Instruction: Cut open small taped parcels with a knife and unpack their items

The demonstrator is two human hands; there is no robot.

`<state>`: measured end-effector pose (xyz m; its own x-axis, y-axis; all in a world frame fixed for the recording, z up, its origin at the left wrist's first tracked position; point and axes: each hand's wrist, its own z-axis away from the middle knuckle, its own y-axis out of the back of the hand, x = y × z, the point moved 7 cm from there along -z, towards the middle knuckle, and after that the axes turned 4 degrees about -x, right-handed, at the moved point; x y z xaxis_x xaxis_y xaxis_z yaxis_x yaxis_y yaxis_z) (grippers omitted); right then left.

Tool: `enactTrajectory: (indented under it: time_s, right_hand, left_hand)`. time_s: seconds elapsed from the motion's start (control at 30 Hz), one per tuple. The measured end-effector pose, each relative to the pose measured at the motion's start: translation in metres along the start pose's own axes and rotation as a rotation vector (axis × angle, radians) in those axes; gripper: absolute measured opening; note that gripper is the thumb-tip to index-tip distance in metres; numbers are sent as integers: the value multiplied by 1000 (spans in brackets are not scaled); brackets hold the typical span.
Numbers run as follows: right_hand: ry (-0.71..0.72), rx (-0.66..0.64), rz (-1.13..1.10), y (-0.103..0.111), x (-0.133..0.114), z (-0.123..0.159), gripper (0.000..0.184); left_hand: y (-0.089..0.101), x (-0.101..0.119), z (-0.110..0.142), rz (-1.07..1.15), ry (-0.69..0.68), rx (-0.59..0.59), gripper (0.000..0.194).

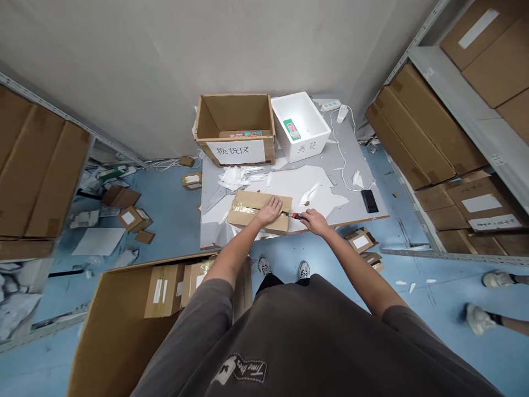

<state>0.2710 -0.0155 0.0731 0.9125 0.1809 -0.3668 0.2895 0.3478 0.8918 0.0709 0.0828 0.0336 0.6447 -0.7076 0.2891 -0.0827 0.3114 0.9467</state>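
A flat taped cardboard box lies on the low grey table in front of me. My left hand rests flat on top of the box, fingers spread, pressing it down. My right hand is closed around a red-handled cutter, whose tip points at the right end of the box, at the tape line. My forearms reach down over my grey shirt.
An open cardboard box with a white label and a white foam box stand at the table's back. A black phone and paper scraps lie on it. A large carton of parcels sits at lower left. Another person's feet are at the right.
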Motion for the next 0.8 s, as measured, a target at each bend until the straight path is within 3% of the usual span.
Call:
enactTrajectory:
  time_s: [0.13,0.3,0.43,0.5,0.63,0.73,0.8]
  right_hand:
    - [-30,30,94,6,8,-5,33]
    - [-53,55,45,6,26,-8,31]
    - [-45,150,-152,8,48,14,34]
    - [-108,245,-330,7,65,31,40]
    - [-345,383,-802,-19,91,53,62]
    - [-411,405,-1084,-52,85,48,67]
    - [-439,427,-1134,-69,79,40,62]
  left_hand:
    - [-6,0,3,66,9,43,60]
    - [-5,-1,3,100,30,65,58]
    - [5,-5,9,98,24,12,60]
    - [15,-7,17,93,2,-35,69]
    - [35,-21,47,52,20,-138,98]
    - [43,-40,75,9,88,-195,120]
    - [41,-54,91,-27,166,-244,129]
